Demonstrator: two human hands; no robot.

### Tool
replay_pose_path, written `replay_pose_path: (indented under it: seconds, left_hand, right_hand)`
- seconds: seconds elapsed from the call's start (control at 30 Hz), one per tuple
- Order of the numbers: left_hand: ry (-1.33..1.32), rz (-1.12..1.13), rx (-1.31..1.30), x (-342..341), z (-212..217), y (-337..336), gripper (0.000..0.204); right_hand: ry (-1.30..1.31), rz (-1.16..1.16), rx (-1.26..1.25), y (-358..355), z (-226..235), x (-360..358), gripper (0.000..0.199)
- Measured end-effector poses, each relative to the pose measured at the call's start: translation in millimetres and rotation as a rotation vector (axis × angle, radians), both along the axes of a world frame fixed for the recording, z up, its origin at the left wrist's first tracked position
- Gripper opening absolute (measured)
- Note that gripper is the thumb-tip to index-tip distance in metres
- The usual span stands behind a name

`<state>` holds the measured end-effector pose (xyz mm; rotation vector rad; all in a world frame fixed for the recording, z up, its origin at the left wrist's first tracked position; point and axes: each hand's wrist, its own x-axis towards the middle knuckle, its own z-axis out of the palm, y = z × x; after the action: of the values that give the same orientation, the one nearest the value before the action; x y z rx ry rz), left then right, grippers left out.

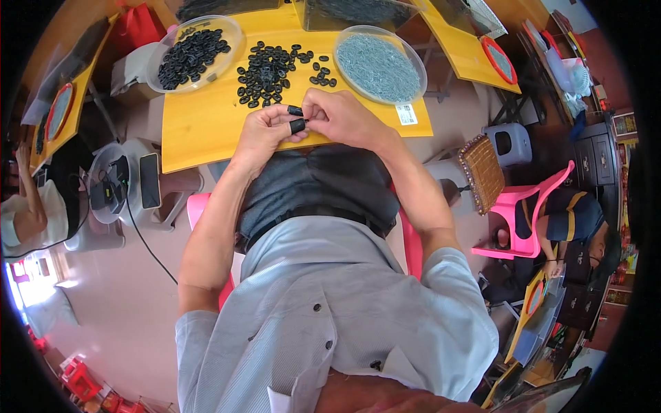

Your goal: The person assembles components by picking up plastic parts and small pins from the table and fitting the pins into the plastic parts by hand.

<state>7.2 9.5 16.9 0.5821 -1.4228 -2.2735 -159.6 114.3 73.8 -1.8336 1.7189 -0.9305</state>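
Note:
My left hand (pixel 263 135) and my right hand (pixel 348 118) meet above the front edge of a yellow table (pixel 200 141). Black coverings wrap the left thumb and forefinger, which are closed in a pinch. Right thumb and forefinger pinch at the same spot; whatever lies between the fingertips is too small and too covered to make out. Just beyond my hands lies a loose pile of small black oval pieces (pixel 265 77). More of these pieces fill a clear round tub (pixel 235 48) at the left. A second tub (pixel 418 55), at the right, holds many thin silvery metal pieces (pixel 377 67).
Clear bins (pixel 354 15) with dark contents stand at the table's back. A white label (pixel 407 115) lies by the right tub. Stools, one with a phone (pixel 150 180), stand left; a pink chair (pixel 516 213) stands right. Other people sit on both sides. A black cable (pixel 148 244) hangs at left.

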Motion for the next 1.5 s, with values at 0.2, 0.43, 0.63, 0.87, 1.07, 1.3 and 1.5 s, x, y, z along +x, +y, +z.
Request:
replay_pose_path:
  seconds: [0.2,0.43,0.63,0.87,1.07,1.3,1.5]
  left_hand:
    - [-0.011,0.052,0.049,0,-6,-1,0.017]
    - [0.072,0.145,0.152,-2,-9,-2,0.016]
    - [0.038,0.164,0.146,-2,-7,1,0.014]
    - [0.039,0.167,0.138,-1,-8,0,0.018]
    - [0.041,0.183,0.132,-2,-4,1,0.019]
    - [0.03,0.172,0.098,-1,-10,0,0.02]
    - [0.039,0.187,0.13,-3,-7,1,0.018]
  right_hand:
    - [-0.136,-0.054,0.012,3,3,-21,0.017]
    - [0.343,-0.543,0.004,25,0,-118,0.015]
    - [0.183,-0.506,0.199,31,-16,-137,0.014]
    - [0.19,-0.492,0.16,30,-18,-132,0.014]
    - [0.158,-0.525,0.273,32,-16,-139,0.015]
    - [0.193,-0.584,0.266,29,-14,-131,0.017]
    - [0.106,-0.529,0.213,31,-16,-137,0.013]
